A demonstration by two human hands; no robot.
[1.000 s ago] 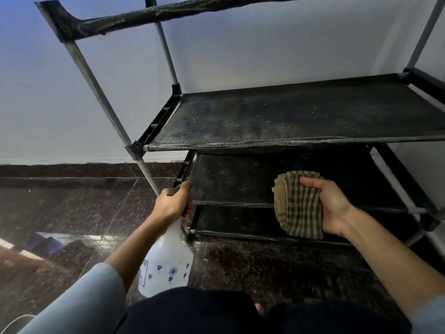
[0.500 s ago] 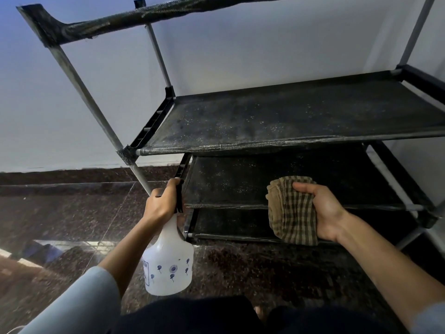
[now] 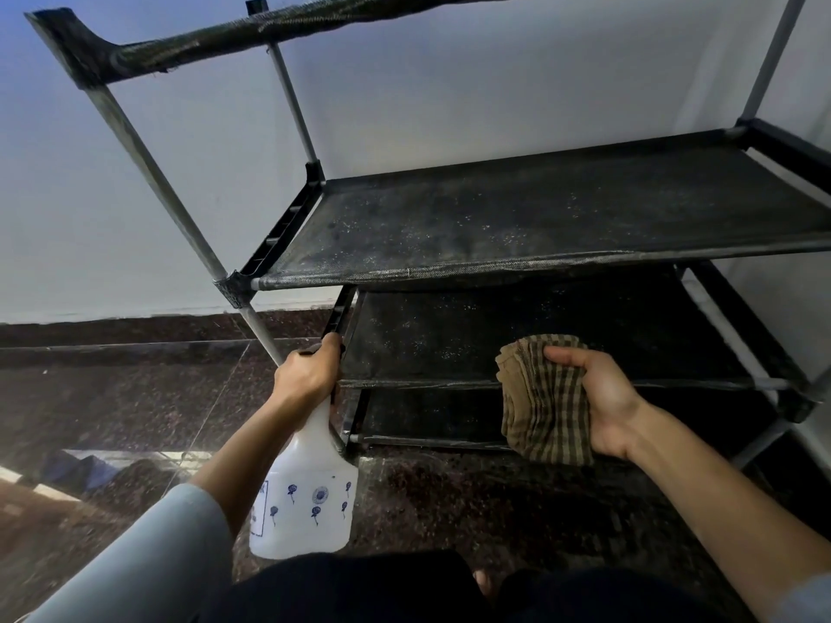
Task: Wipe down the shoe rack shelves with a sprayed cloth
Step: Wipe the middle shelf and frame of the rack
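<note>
Open gap btwn dusty upper shelf & lower shelf; corner post at left.

spray head: hidden under left hand | shoe rack: cut off right, top

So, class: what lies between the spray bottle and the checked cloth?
In the head view, only the shoe rack lies between the spray bottle in the left hand and the checked cloth in the right hand: the front rails of its lower shelves, with speckled floor below.
</note>
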